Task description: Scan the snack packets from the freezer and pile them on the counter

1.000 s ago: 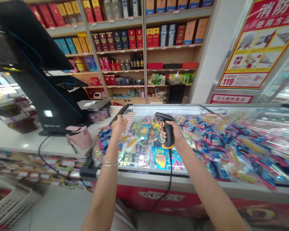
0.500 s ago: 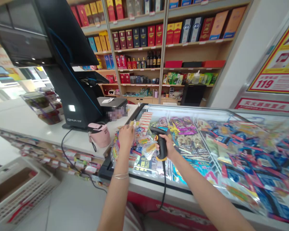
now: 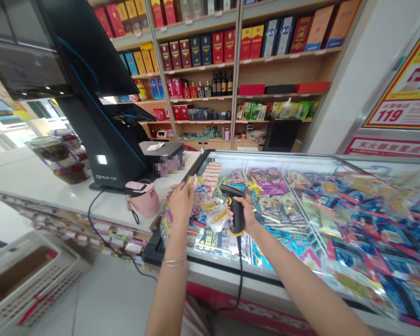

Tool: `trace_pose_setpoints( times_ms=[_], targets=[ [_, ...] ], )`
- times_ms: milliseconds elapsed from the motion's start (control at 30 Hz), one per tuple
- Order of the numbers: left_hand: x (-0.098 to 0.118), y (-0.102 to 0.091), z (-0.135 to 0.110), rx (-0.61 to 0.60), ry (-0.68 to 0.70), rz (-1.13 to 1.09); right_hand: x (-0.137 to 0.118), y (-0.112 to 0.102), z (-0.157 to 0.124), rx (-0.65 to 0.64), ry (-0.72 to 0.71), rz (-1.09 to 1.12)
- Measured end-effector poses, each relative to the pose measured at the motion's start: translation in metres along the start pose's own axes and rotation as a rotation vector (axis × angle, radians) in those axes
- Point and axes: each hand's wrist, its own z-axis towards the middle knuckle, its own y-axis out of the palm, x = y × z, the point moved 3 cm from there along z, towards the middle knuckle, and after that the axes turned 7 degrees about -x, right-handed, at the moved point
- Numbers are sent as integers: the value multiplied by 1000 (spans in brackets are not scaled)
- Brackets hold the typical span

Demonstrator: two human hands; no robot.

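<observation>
My right hand (image 3: 248, 214) is wrapped round the handle of a black and yellow barcode scanner (image 3: 235, 215), its head tipped to the left and its cable hanging down. To its left, my left hand (image 3: 181, 204) has its fingers closed on a clear snack packet (image 3: 195, 183); the fingertips are partly hidden. Under and between the hands lie several small clear packets (image 3: 217, 215) with yellow contents. These rest on the glass top of a chest freezer (image 3: 262, 156), and colourful wrapped goods show through it.
A pink cup (image 3: 143, 198) stands on the white counter (image 3: 56, 196) to the left, beside a black checkout screen stand (image 3: 108, 140). White plastic baskets (image 3: 38, 280) sit on the floor. Behind are shelves of boxes and bottles (image 3: 203, 67).
The scanner in my right hand has shifted slightly right. My left hand has moved a little left and turned slightly at the packet. The camera view has shifted slightly.
</observation>
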Motion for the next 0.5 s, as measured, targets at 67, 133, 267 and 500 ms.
trace_pose_setpoints(
  times_ms=[67, 133, 267, 500],
  targets=[
    [-2, 2, 0, 4, -3, -14, 0, 2, 0, -4, 12, -14],
    [-4, 5, 1, 11, -9, -29, -1, 4, -1, -4, 23, -9],
    [-3, 6, 4, 17, -22, -62, -7, 11, -4, 76, 36, 60],
    [15, -15, 0, -2, -74, -42, -32, 31, -29, 285, 121, -35]
  ],
)
